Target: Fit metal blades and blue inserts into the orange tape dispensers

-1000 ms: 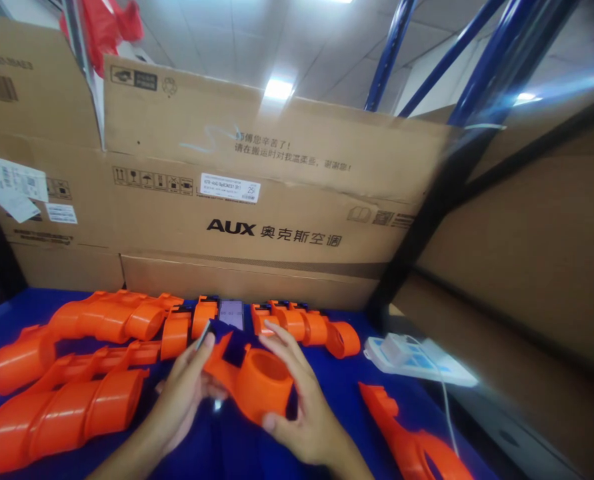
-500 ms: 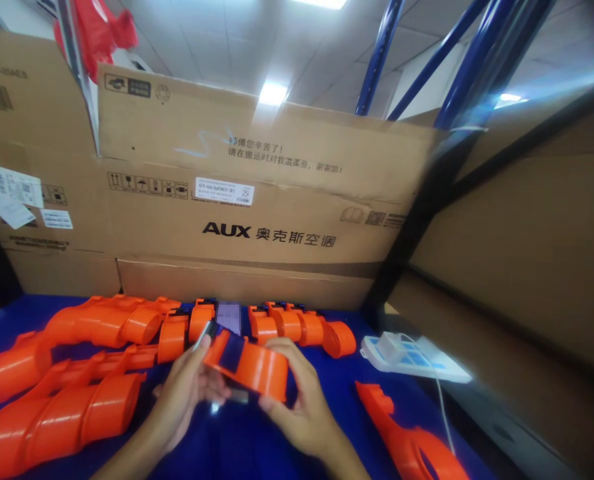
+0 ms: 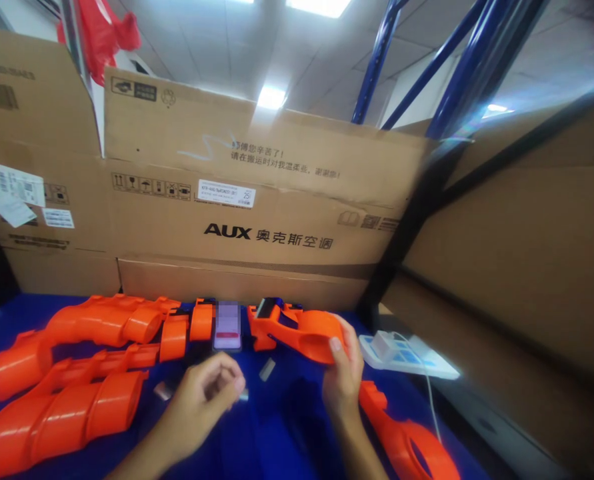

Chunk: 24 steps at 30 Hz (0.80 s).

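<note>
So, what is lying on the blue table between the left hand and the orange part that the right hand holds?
In the head view, a small grey strip lies on the blue table between the left hand and the orange part held by the right hand.

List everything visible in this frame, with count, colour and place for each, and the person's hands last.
orange plastic housings: several, orange, on the left and back of the table
held orange part: one, orange, lifted at centre right
orange part at lower right: one, orange, lying on the table edge
phone: one, screen lit, back centre between the orange parts
small metal pieces: a few, grey, on the blue surface near the hands
white power strip: one, white, right of the table
blue table: one, blue
cardboard boxes: several, brown, stacked behind
left hand: curled, pinching a small item, too blurred to identify
right hand: gripping the held orange part
</note>
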Each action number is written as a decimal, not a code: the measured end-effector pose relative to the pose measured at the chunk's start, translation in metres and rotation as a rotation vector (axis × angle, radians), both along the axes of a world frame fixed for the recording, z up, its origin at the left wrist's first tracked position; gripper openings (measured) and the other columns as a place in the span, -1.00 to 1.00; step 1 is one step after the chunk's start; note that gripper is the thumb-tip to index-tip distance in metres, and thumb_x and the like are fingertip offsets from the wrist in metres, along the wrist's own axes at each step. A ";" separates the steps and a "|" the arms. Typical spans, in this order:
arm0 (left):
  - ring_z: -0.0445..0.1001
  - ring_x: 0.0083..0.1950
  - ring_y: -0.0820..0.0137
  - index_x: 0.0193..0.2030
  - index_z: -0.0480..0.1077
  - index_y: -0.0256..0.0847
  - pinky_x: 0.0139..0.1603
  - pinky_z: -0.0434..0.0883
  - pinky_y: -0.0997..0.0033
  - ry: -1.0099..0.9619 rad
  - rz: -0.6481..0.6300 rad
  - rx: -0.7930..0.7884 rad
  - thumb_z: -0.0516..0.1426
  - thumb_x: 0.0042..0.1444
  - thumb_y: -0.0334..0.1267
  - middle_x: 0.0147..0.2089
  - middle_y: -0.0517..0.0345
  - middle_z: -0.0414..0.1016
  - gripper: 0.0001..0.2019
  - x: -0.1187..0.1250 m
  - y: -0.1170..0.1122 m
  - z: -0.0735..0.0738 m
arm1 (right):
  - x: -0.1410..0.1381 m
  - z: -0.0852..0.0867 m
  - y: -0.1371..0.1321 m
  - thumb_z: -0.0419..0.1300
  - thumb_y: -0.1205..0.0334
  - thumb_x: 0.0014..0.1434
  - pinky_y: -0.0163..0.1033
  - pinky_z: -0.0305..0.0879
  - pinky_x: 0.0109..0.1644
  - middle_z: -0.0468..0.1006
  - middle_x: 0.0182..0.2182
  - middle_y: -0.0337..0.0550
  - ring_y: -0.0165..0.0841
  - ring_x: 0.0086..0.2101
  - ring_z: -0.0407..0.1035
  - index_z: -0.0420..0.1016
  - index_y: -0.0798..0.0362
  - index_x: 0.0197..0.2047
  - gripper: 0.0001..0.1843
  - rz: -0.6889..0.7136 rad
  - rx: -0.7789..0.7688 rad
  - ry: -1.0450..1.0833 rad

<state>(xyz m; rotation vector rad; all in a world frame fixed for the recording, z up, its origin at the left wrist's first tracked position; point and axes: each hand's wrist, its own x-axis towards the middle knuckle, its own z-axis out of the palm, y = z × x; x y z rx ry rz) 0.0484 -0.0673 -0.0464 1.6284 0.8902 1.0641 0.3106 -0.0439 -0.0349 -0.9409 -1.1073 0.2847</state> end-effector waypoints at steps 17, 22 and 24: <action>0.43 -0.35 0.38 -0.18 0.43 -0.15 -0.25 0.35 0.38 0.096 -0.046 0.091 0.10 0.32 -0.04 -0.37 0.22 0.46 -0.77 0.000 -0.005 0.004 | 0.095 0.051 0.032 0.14 -0.24 0.12 0.04 0.30 -0.02 0.54 -0.14 0.23 0.11 -0.06 0.43 0.49 0.13 -0.04 -0.40 -0.701 -0.703 -0.485; 0.44 -0.36 0.37 -0.16 0.46 -0.15 -0.26 0.36 0.38 0.108 -0.047 0.100 0.11 0.30 -0.05 -0.37 0.20 0.47 -0.77 0.000 -0.006 0.006 | 0.094 0.039 0.043 0.07 -0.19 0.21 0.00 0.34 -0.04 0.55 -0.07 0.35 0.15 0.01 0.45 0.41 0.25 0.11 -0.33 -0.695 -0.910 -0.527; 0.43 -0.36 0.37 -0.14 0.47 -0.15 -0.27 0.36 0.38 0.104 -0.039 0.103 0.12 0.30 -0.06 -0.37 0.20 0.48 -0.78 0.000 -0.007 0.006 | 0.094 0.035 0.047 0.02 -0.16 0.25 0.00 0.35 -0.02 0.56 -0.07 0.37 0.14 0.01 0.47 0.38 0.28 0.15 -0.32 -0.674 -0.972 -0.548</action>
